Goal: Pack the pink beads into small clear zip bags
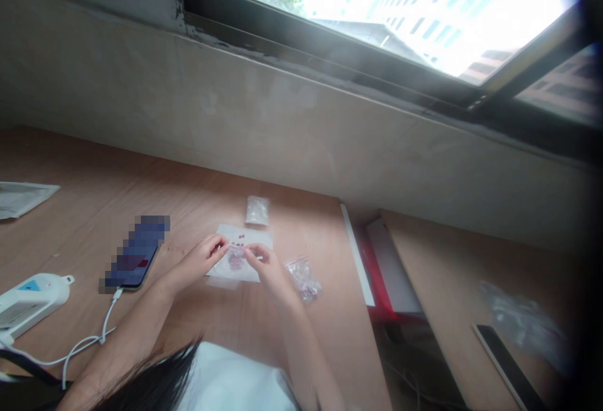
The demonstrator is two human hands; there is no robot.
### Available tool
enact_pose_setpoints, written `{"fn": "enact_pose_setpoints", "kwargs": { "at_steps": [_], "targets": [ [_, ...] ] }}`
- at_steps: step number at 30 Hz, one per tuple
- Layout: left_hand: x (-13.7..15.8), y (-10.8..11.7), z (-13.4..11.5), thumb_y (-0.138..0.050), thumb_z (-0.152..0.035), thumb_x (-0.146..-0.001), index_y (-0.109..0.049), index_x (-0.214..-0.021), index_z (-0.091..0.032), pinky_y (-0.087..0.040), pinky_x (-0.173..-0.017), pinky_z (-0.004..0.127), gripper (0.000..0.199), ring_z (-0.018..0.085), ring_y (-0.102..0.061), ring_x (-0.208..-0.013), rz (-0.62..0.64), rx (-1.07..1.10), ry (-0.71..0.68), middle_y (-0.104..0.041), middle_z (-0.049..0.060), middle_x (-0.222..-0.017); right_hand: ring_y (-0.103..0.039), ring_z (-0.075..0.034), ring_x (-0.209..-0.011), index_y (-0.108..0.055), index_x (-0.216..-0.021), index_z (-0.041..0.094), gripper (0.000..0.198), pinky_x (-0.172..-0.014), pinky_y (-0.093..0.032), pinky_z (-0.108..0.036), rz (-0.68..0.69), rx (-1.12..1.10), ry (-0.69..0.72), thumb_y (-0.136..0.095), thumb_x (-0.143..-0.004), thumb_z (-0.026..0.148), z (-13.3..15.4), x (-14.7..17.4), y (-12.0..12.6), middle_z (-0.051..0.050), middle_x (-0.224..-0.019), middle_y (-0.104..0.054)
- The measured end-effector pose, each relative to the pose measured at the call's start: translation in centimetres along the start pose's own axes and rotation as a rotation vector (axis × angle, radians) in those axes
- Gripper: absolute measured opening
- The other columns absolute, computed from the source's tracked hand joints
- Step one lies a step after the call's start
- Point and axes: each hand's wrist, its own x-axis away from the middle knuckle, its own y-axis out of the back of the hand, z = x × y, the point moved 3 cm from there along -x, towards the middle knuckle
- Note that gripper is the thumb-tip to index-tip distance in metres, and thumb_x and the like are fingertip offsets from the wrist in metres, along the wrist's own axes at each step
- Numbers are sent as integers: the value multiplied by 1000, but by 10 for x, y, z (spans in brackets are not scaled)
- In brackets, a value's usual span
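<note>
Between my two hands is a small clear plastic bag (236, 261) with dark red bead-like pieces in it. My left hand (213, 251) pinches the bag's upper left edge, and the fingertips of my right hand (260, 259) close on its upper right edge. Under the bag lies a sheet of white paper (221, 235). Several small dark red pieces (242, 236) rest loose on the paper, just beyond my fingers. To the right of my right hand is another clear bag (304, 278) with reddish contents. A flat clear packet (257, 210) lies behind the paper.
On the left are a phone (139, 254) with a white cable (107, 326) plugged in, a white power strip (35, 304) and a pale packet (26, 199). Past the gap on the right, a second table (424, 254) carries a plastic bag (522, 317) and a dark flat object (506, 361).
</note>
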Motion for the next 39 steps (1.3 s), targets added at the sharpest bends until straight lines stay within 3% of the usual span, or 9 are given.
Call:
{"fn": "enact_pose_setpoints", "kwargs": {
  "at_steps": [4, 10, 16, 20, 27, 32, 34, 39],
  "targets": [
    [0, -3, 0, -38, -38, -79, -50, -71, -18, -35, -59, 22, 24, 14, -47, -66, 57, 51, -5, -49, -2, -69, -52, -13, -61, -55, -67, 16, 18, -59, -38, -24, -74, 52, -3, -52, -69, 34, -6, 0, -4, 0, -64, -56],
    [0, -12, -4, -41, -38, -78, -56, -73, -18, -36, -63, 23, 25, 14, -49, -70, 169, 54, -61, -55, 0, -73, -50, -14, -64, -55, -60, 17, 17, -60, -37, -24, -112, 160, 112, -55, -67, 32, -13, -1, -7, -1, -63, -56],
    [-1, -10, -5, -40, -38, -79, -56, -73, -18, -36, -65, 23, 26, 15, -49, -72, 161, 40, -57, -54, 0, -74, -50, -12, -60, -57, -63, 15, 20, -57, -35, -23, -18, 9, -47, -54, -68, 35, -4, 4, 1, 0, -61, -57],
    [0, -9, 0, -41, -40, -78, -56, -72, -17, -36, -61, 22, 29, 15, -49, -69, 190, 76, 4, -53, 0, -70, -46, -10, -55, -52, -58, 15, 20, -56, -34, -21, -66, -57, -25, -58, -64, 32, -9, 2, 8, 2, -57, -53],
    [-1, -8, 10, -42, -43, -75, -56, -68, -15, -38, -61, 22, 32, 14, -49, -67, 53, 139, 41, -54, 0, -68, -53, -13, -69, -57, -72, 14, 25, -64, -37, -24, 42, -218, -17, -54, -69, 39, -21, 0, -1, -3, -72, -60],
    [-6, -8, 24, -46, -46, -70, -59, -73, -15, -40, -57, 22, 34, 15, -52, -65, -17, 259, 136, -59, 0, -68, -51, -12, -53, -55, -62, 13, 31, -54, -36, -23, 29, -295, -138, -61, -61, 43, -59, 2, -9, -3, -59, -57],
    [-8, -7, 34, -45, -47, -71, -59, -74, -15, -40, -56, 21, 35, 15, -53, -64, -40, 279, 176, -59, 0, -68, -51, -12, -55, -55, -62, 13, 29, -55, -37, -23, 23, -278, -120, -60, -62, 42, -72, 0, -9, -3, -61, -58],
    [-12, -4, 67, -40, -47, -74, -57, -82, -16, -41, -68, 23, 35, 18, -55, -78, -159, 249, 219, -62, 3, -81, -47, -11, -49, -49, -61, 16, 26, -49, -34, -21, -186, -156, -4, -60, -60, 39, -71, -32, 16, 2, -51, -52]
  ]
}}
